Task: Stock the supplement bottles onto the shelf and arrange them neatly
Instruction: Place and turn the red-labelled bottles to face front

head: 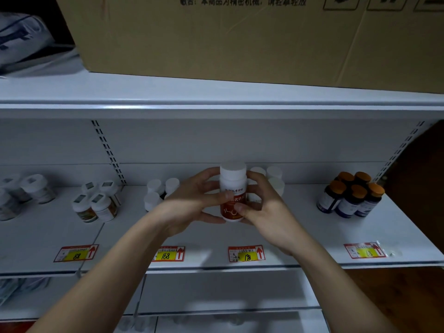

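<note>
A white supplement bottle (232,186) with a white cap and a red label stands upright over the white shelf (300,227), above the 198 price tag (246,253). My left hand (192,203) grips its left side, thumb across the label. My right hand (262,205) grips its right side, thumb on the red part of the label. Whether the bottle's base touches the shelf is hidden by my fingers. Behind my right hand stand a few more white-capped bottles (274,179).
Left of my hands stand three white-capped bottles (159,191), further left labelled white bottles (97,203). Dark bottles with orange caps (353,195) cluster at the right. A cardboard box (240,34) sits on the upper shelf. Price tags 88 (77,253) and 168 (168,254) line the front edge.
</note>
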Motion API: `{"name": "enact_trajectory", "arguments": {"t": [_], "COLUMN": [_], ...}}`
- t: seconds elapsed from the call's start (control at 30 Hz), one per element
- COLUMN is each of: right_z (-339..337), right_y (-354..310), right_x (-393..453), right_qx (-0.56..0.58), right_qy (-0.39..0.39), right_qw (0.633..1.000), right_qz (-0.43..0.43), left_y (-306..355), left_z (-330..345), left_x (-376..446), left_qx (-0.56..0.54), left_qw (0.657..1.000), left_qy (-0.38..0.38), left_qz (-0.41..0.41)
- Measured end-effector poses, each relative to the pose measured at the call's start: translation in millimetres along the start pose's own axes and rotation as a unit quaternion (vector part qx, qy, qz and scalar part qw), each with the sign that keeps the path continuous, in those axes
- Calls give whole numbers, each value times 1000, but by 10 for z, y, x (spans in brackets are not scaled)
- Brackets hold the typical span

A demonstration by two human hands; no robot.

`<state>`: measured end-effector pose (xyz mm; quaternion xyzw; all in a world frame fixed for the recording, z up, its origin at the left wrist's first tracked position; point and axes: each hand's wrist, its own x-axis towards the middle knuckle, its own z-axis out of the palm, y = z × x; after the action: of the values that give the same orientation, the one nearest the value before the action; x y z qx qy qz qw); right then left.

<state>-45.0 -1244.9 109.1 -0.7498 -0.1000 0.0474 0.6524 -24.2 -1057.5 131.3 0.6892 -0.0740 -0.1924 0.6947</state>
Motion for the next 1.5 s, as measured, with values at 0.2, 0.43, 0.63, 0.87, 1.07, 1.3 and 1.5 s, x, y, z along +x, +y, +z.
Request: {"name": "enact_trajectory", "arguments": {"t": [0.2, 0.43, 0.63, 0.87, 1.07, 1.3, 1.5], "right_z": [4, -248, -378, -429, -441, -461, -447], "right_y": [297, 1077, 1559, 1778, 1837, 1905, 1887], "right_x": [49, 25, 69, 62, 68, 88, 82], "right_qx": [-30, -284, -451, -507, -491, -497, -494], "right_qy": [28, 39, -68, -74, -55, -50, -38], "right_qw": [999, 958, 889, 857, 867, 864, 865], "right_qz": [-1, -16, -31, -48, -66, -72, -72], "left_y": [-130, -238, -305, -563, -761, -921, -945], "left_z": [-16, -159, -190, -301, -265, -243, -267], "left_x": [129, 398, 716, 1232, 1449, 1493, 1555], "left_qx": [7, -32, -66, -39, 18, -53, -70], "left_qw": [998, 989, 978, 974, 983, 990, 990], "left_qy": [59, 143, 189, 222, 184, 117, 92], "left_qz": [1, 29, 61, 26, 1, -56, -84]}}
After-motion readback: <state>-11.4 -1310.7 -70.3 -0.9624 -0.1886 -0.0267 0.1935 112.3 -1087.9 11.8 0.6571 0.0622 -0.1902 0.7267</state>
